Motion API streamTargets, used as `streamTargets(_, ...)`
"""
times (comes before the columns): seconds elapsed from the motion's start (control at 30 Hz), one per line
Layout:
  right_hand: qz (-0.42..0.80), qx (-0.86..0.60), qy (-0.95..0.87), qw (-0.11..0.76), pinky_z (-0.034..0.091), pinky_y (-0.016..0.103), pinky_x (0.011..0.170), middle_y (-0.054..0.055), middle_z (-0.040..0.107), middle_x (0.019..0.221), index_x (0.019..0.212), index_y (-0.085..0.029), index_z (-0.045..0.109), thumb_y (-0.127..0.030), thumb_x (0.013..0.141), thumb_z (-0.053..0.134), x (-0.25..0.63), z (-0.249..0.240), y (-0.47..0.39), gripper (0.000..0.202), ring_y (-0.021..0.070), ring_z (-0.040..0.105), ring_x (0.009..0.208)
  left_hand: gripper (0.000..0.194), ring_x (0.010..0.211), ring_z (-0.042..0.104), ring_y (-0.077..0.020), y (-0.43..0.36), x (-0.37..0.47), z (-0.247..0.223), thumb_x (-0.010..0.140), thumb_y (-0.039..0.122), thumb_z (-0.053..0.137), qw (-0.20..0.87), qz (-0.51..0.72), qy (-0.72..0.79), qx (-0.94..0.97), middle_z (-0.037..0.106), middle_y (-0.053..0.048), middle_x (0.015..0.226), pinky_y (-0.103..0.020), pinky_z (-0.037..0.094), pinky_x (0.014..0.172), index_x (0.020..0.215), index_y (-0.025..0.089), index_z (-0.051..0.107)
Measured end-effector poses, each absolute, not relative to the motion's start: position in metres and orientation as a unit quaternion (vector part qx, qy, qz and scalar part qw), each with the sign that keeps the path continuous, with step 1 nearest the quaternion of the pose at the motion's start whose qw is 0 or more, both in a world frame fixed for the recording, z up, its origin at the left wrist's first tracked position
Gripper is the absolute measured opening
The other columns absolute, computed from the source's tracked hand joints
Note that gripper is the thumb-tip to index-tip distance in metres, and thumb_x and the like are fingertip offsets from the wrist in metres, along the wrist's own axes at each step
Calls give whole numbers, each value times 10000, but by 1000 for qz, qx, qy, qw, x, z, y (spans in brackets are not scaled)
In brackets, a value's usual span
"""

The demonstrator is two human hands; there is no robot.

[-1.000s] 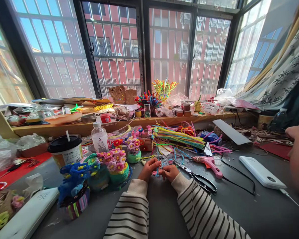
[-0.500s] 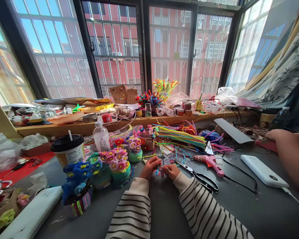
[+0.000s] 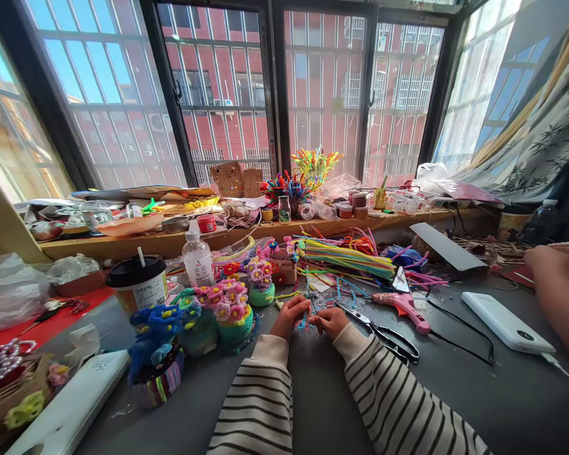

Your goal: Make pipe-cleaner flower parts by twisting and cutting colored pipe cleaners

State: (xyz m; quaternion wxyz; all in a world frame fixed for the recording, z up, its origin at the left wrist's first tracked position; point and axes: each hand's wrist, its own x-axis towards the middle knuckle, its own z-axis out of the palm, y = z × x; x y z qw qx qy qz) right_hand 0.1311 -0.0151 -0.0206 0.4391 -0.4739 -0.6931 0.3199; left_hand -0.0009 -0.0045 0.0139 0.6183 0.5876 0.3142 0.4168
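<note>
Both hands meet at the centre of the grey surface (image 3: 313,404), near edge, sleeves striped black and white. Left hand (image 3: 290,316) and right hand (image 3: 330,320) sit knuckle to knuckle, fingers curled in tight on a small pipe-cleaner piece (image 3: 304,322), blue and pink, pinched between them; its exact form is too small to tell. Just right of the right hand lie black-handled scissors (image 3: 384,332), blades pointing toward the hands. Farther right, a pink glue gun (image 3: 403,306) lies flat with a black cord trailing right. A white power bank (image 3: 507,322) lies near the right edge, beside another person's forearm (image 3: 562,297) resting on the surface. Left of the left hand stands a green pot of pink flowers (image 3: 230,313), and nearer, a blue flower pot (image 3: 159,354) with striped wrapping. A smaller flower pot (image 3: 262,281) stands just beyond the hands. Far left of these, a lidded drink cup (image 3: 137,284) with a straw, and a clear bottle (image 3: 198,259) with a white cap. A bundle of yellow and green pipe cleaners (image 3: 348,256) lies beyond the scissors, loose pink and red stems around it. A white flat device (image 3: 71,411) lies at the near left. A cluttered wooden windowsill (image 3: 246,234) runs along the far side beneath barred windows.
</note>
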Motion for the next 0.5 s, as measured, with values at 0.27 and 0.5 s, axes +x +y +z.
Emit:
streamTargets(0.27, 297, -467, -719, 421, 244, 183, 383, -21, 398, 327, 371, -128, 515, -646, 608, 333, 133, -15, -18, 598, 48, 317, 347, 189, 395, 325, -48, -5, 0, 16, 593, 341, 492, 610, 430, 319, 584, 411, 34, 505, -175, 209, 334, 541, 173, 422)
streamTargets(0.5, 296, -464, -739, 389, 232, 187, 400, -34, 339, 338, 406, -126, 529, -693, 599, 216, 129, -11, -23, 676, 50, 309, 364, 217, 379, 247, -41, -5, 0, 16, 583, 362, 505, 591, 405, 334, 612, 359, 50, 461, -183, 176, 346, 522, 170, 426)
